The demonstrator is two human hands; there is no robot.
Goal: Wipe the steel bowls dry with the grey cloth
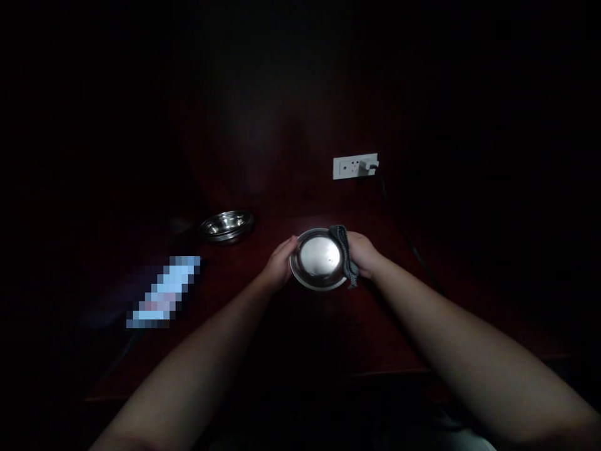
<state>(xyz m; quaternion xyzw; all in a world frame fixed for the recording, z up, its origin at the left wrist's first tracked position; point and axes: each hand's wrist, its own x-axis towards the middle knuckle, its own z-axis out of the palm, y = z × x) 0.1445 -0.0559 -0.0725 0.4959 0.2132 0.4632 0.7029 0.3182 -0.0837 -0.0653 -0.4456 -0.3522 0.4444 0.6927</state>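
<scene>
I find the subject, a shallow metal bowl (pixel 319 255), near the centre of my feed, held over the table, its open face turned toward the head camera; whether it touches the wood I cannot tell. Its round floor shines a pale, cloudy silver, with a few tiny dark specks toward three o'clock; whether these are marks or reflections I cannot determine. The side wall reads darker, and the thin rim is bright along its visible length. At nine o'clock the left hand (pixel 280 263) grips the edge, thumb near the rim, fingers partly closed round the outside. At three o'clock the right hand (pixel 364 255) is curled about a dark grey cloth (pixel 346 254), pressing it over the rim; its fingertips are hidden from me. Bunched folds hang down to about four o'clock. Farther out, near ten o'clock, I note nested metal bowls (pixel 228 237) with glints inside. Between eight and nine o'clock lies a lit, pixelated screen (pixel 171 288). Between twelve and one, a white socket panel (pixel 340 168) carries a plug (pixel 369 165). The dark red table (pixel 300 332) extends beneath, its near edge at six o'clock; the surroundings are very dark.
</scene>
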